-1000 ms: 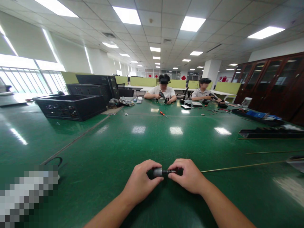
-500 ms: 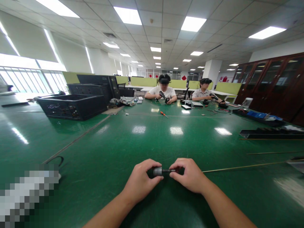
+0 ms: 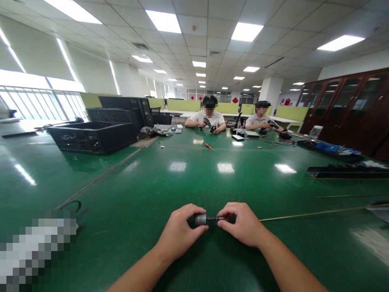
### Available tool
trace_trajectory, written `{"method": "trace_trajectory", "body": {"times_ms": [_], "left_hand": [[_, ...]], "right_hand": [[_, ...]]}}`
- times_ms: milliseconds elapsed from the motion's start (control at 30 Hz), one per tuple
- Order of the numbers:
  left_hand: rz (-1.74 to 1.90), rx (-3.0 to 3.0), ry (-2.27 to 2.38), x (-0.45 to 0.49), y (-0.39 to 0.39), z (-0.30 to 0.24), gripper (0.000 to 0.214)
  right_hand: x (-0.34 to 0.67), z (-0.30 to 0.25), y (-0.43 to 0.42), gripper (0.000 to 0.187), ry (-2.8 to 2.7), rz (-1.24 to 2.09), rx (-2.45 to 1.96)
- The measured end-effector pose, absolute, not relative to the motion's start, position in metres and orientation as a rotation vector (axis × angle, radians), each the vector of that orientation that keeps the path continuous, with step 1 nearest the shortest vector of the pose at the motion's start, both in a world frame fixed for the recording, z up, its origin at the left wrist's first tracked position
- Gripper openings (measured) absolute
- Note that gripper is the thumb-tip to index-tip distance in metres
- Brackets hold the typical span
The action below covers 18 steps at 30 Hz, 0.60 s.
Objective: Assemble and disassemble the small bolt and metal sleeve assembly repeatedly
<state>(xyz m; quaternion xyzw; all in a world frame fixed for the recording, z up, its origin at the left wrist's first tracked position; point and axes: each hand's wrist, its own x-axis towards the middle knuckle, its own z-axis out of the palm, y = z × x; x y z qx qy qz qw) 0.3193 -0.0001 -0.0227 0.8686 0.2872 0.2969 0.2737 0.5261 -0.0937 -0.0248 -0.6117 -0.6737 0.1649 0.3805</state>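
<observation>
Low in the middle of the view, a small grey metal cylinder with a thin dark shaft (image 3: 201, 219) lies level between my two hands. I cannot make out its exact kind. My left hand (image 3: 181, 229) is closed round the cylinder's thick end, thumb below and fingers above. At the shaft's far end, my right hand (image 3: 242, 224) pinches the tip between thumb and fingers. A short length of the dark shaft shows between the two hands. The green table (image 3: 194, 182) is beneath them.
A thin brass-coloured rod (image 3: 306, 213) lies right of my right hand. An orange screwdriver (image 3: 208, 146) lies farther off. Black computer cases (image 3: 91, 136) stand back left, a black tray (image 3: 346, 172) at right. Two co-workers (image 3: 209, 117) sit opposite, holding power tools.
</observation>
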Motion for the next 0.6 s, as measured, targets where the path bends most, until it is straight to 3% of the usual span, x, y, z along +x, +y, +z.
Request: {"method": "trace_trajectory", "body": {"times_ms": [600], "left_hand": [[0.808, 2.359, 0.786, 0.3178, 0.003, -0.0233, 0.024]], "right_hand": [[0.5287, -0.0254, -0.0919, 0.009, -1.731, 0.39, -1.574]]}}
